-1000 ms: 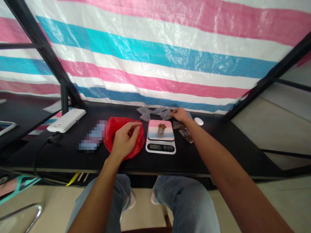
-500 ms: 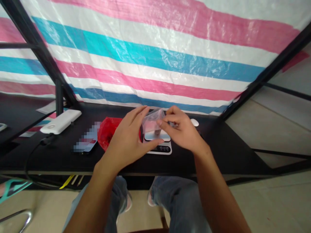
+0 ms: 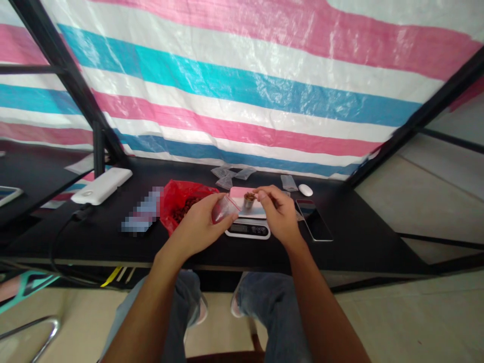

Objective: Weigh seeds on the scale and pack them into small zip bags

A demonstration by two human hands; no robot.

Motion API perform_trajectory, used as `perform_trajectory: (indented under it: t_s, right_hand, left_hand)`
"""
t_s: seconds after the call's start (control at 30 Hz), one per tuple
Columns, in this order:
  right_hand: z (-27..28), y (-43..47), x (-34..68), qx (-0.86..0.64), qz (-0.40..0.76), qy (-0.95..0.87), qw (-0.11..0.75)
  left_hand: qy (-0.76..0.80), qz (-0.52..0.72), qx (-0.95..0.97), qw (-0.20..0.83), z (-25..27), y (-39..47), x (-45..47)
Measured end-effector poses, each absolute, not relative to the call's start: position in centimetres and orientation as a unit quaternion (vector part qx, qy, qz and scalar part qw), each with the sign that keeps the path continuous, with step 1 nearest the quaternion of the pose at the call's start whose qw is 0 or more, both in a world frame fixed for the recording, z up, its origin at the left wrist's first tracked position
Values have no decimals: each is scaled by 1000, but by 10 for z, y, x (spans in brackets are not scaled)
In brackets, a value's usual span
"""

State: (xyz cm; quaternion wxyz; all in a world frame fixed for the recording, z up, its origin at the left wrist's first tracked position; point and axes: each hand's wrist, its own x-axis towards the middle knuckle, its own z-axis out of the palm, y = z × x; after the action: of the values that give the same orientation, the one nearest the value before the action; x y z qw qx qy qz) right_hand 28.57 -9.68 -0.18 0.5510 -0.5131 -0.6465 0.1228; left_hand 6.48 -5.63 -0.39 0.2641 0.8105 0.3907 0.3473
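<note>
My left hand [image 3: 202,214] holds a small clear zip bag [image 3: 226,207] with a red strip along its mouth, between thumb and fingers. Just right of it, a small metal-looking cup [image 3: 248,202] heaped with brown bits stands on the pale top of a kitchen scale [image 3: 247,229]. At the cup's right rim, the thumb and index finger of my right hand [image 3: 279,209] are pinched together; the exact contact is hard to see. Partly behind my left hand, an open red plastic bag [image 3: 172,194] contains many dark brown-red bits [image 3: 185,207].
Several clear small bags [image 3: 226,179] lie behind the scale, another [image 3: 288,182] to the right. A white mouse [image 3: 305,190] and a phone [image 3: 314,221] lie at the right. Leftward are a blurred-out flat item [image 3: 141,214] and a white power bank [image 3: 102,186] with a cable.
My right hand has let go of the clear bag and moved down to the cup. The left hand has drawn the bag left and lower, uncovering the cup and scale.
</note>
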Motion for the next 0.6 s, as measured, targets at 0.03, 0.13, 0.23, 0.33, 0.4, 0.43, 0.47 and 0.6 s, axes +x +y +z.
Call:
perform_trajectory:
  t_s: [0.03, 0.13, 0.23, 0.33, 0.4, 0.43, 0.47, 0.6]
  right_hand:
    - [-9, -94, 292, -543, 99, -633, 543]
    - [-31, -87, 308, -586, 83, -634, 498]
    - [-47, -81, 314, -601, 88, -645, 464]
    - [-54, -75, 313, -620, 81, -643, 442]
    - [-55, -71, 312, -626, 85, -639, 438]
    - [-56, -69, 311, -627, 92, -636, 440]
    - [-56, -67, 311, -628, 99, -632, 443]
    - [-56, -62, 308, -631, 132, -617, 452]
  left_hand:
    - [400, 340, 812, 256, -9, -53, 65]
    - [418, 316, 819, 234, -23, -43, 66]
    - [413, 296, 833, 220, -32, -36, 67]
    - [406, 283, 844, 205, -36, -35, 68]
    - [413, 278, 847, 185, -34, -38, 68]
    - [418, 277, 848, 172, -32, -39, 69]
    - [423, 277, 848, 161, -30, -41, 69]
    - [431, 264, 851, 140, -23, -46, 69]
